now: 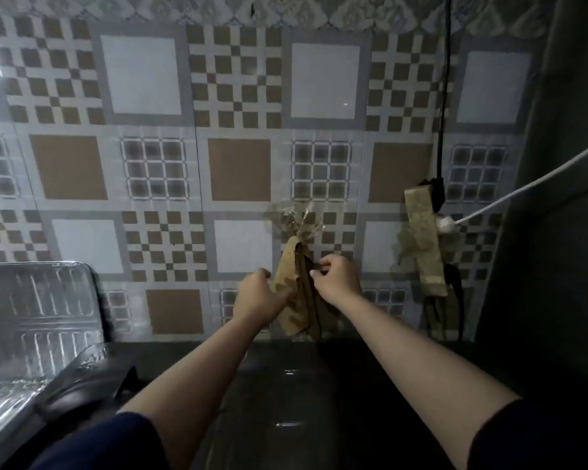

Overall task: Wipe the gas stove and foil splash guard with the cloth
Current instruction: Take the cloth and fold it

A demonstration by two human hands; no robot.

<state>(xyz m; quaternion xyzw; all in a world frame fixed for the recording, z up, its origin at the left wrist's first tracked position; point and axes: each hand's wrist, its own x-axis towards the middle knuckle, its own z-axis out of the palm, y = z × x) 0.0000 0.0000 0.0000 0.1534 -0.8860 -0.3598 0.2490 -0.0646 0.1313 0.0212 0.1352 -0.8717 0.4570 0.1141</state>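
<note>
Both arms are up at the tiled wall (157,178), and the action is right there at the hanging cloth (294,293), a tan-and-dark rag that dangles from a crinkled bit of clear plastic (294,218) stuck to the tiles. The left hand (257,300) grips the tan side of the cloth, fingers curled into the fabric; the right hand (336,279) pinches the dark edge on the other side with thumb and fingertips, so the two hands sit close together, the cloth between them. Down at the lower left stands the foil splash guard (34,313), ribbed and shiny, upright against the wall, and in front of it a dark rounded part of the gas stove (82,385) shows, blurred. Below the arms lies a dark glossy surface (302,401). Off to the right, a grimy power strip (425,242) hangs on the wall with a white plug (445,223) and cord in it.
</note>
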